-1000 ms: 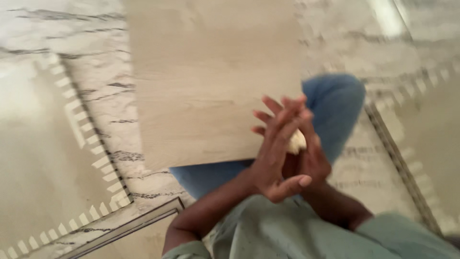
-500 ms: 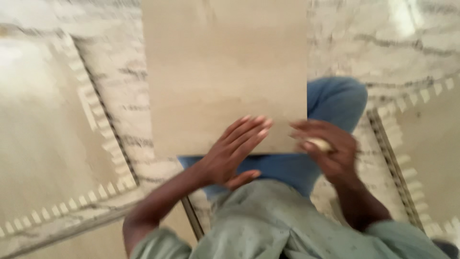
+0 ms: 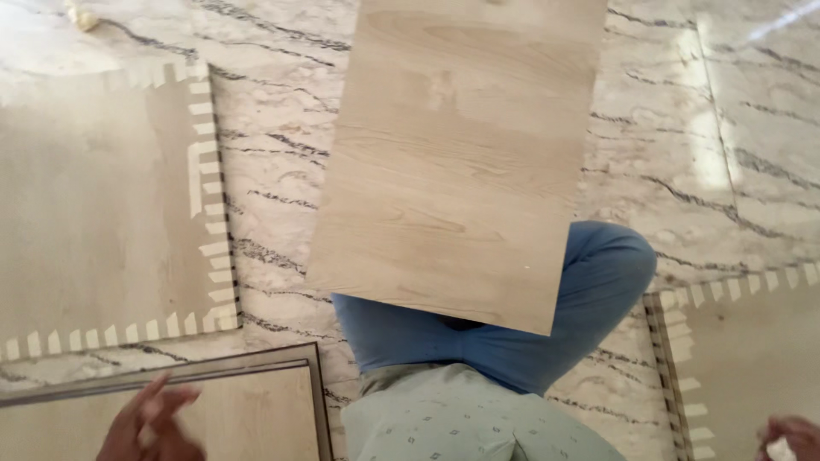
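Observation:
A pale wood-grain board [image 3: 461,162] rests across my lap, over my blue trousers [image 3: 547,341], and reaches away over the marble floor. My left hand [image 3: 149,423] is at the lower left, fingers apart, above a second wood board [image 3: 248,410] with a dark edge strip. It holds nothing that I can see. My right hand [image 3: 790,440] is at the bottom right corner, mostly cut off, curled around a small pale lump [image 3: 779,450].
The floor is white marble with grey veins [image 3: 273,162] and beige inlaid panels [image 3: 94,213] bordered by toothed strips. A small pale scrap [image 3: 81,15] lies at the top left. My light green shirt [image 3: 461,423] fills the bottom middle.
Both hands have left the lap board and swung apart, the left down to the lower left, the right to the bottom right corner. The view has tilted, showing the second board.

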